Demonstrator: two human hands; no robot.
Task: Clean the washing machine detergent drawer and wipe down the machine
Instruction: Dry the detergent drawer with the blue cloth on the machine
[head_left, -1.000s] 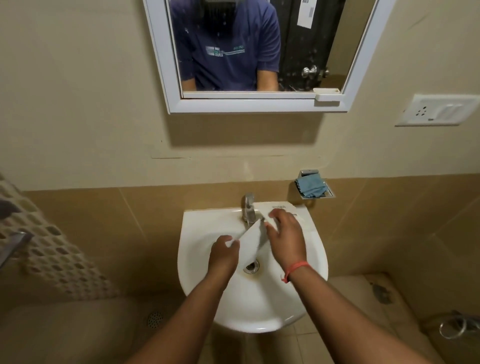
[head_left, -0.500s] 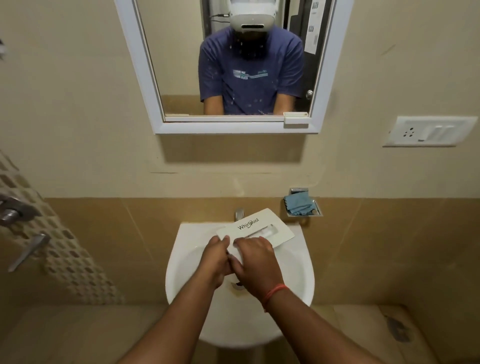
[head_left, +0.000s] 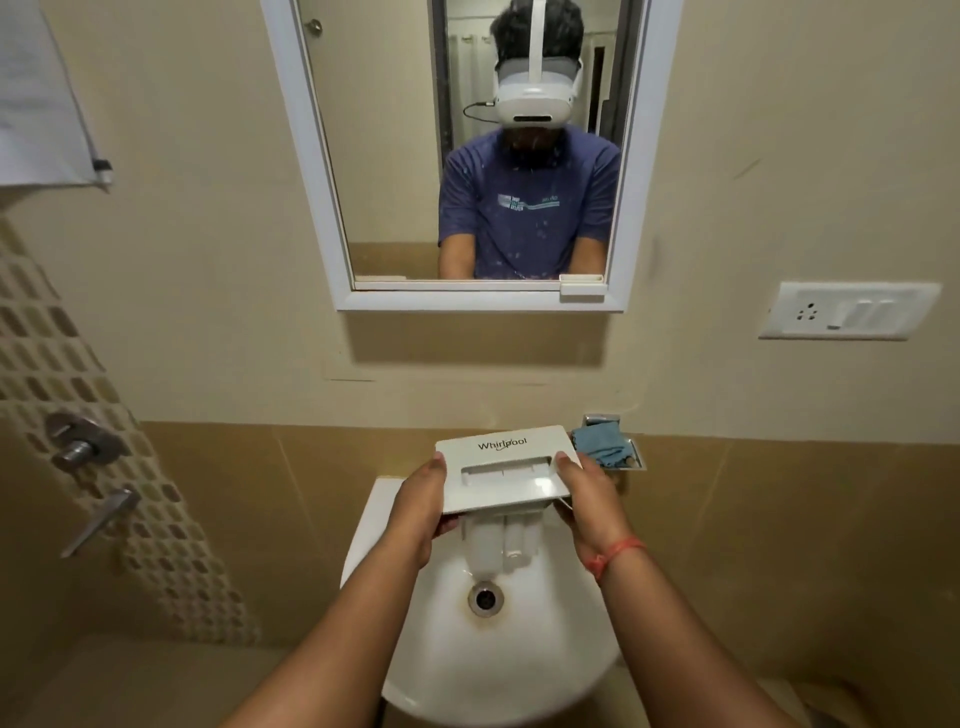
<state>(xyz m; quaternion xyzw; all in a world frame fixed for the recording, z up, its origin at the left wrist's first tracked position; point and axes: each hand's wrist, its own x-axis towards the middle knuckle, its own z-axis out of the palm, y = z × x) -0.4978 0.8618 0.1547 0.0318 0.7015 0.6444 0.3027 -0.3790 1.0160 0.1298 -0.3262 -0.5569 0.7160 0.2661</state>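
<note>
The white detergent drawer (head_left: 506, 467), its front panel marked Whirlpool facing up, hangs over the white wash basin (head_left: 524, 654). My left hand (head_left: 423, 501) grips its left edge and my right hand (head_left: 584, 499) grips its right edge. The drawer's compartments point down toward the drain (head_left: 485, 597). The tap is hidden behind the drawer. The washing machine is not in view.
A blue cloth (head_left: 602, 444) lies in a metal soap dish on the wall right of the basin. A mirror (head_left: 478, 150) hangs above. A switch plate (head_left: 847, 310) is at right; shower valves (head_left: 83, 447) at left.
The drawer has been lifted and turned level above the basin. My hands moved from its middle out to its two side edges. The view tilted up.
</note>
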